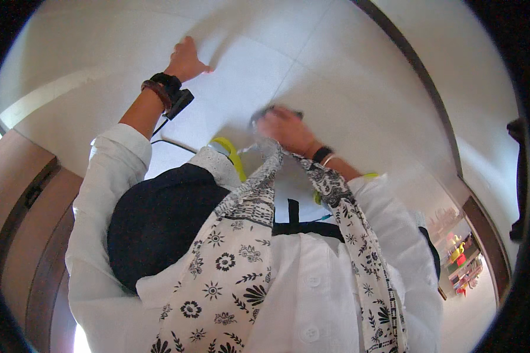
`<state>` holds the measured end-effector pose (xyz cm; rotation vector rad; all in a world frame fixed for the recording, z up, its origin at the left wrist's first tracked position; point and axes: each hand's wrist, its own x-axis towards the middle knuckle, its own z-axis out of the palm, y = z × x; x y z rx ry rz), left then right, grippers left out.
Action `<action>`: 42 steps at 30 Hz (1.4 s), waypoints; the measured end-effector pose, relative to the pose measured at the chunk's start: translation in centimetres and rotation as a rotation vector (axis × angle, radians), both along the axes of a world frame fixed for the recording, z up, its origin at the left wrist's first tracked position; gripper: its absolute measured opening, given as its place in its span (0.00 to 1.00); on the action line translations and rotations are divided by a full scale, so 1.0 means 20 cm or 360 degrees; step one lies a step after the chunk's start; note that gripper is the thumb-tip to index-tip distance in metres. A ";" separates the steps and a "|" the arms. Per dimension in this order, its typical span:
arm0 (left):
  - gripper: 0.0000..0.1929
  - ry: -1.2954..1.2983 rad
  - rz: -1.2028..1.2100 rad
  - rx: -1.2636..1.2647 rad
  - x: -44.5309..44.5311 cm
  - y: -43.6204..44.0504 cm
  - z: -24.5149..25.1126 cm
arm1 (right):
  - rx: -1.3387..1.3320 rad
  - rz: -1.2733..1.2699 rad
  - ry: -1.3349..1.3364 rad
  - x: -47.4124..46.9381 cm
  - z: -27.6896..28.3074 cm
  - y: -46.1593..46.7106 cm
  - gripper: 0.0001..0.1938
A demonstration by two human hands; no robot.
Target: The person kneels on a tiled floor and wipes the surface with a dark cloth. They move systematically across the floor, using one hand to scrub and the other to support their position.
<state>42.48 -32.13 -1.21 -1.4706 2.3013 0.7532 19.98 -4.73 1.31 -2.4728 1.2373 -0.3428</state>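
My right hand is blurred and lies over a dark cloth-like thing low against the pale tiled floor. Only the edges of that dark thing show past the fingers. Farther out to the left, my left hand is at the floor with the thumb spread and nothing in it; whether it presses on the tiles is unclear. The patterned scarf hangs from my neck, and its ends reach down just below my right hand.
A black device with a cable is strapped to my left wrist. Yellow-edged footwear shows beside my knee. A brown wooden furniture front stands at left. A dark strip crosses the floor at right, and colourful items sit on a shelf beyond.
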 end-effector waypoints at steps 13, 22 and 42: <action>0.55 -0.0051 0.0052 0.0126 -0.01 0.01 0.04 | 0.0158 -0.0323 0.0056 0.23 -0.04 0.20 0.14; 0.56 -0.0020 0.0057 0.0138 0.02 0.00 -0.02 | -0.0453 -0.1012 0.0187 -0.37 -0.08 -0.47 0.05; 0.09 0.0947 0.1412 -0.0156 0.23 -0.01 -0.10 | -0.0021 -0.0791 -0.0416 0.51 -0.39 -0.73 0.14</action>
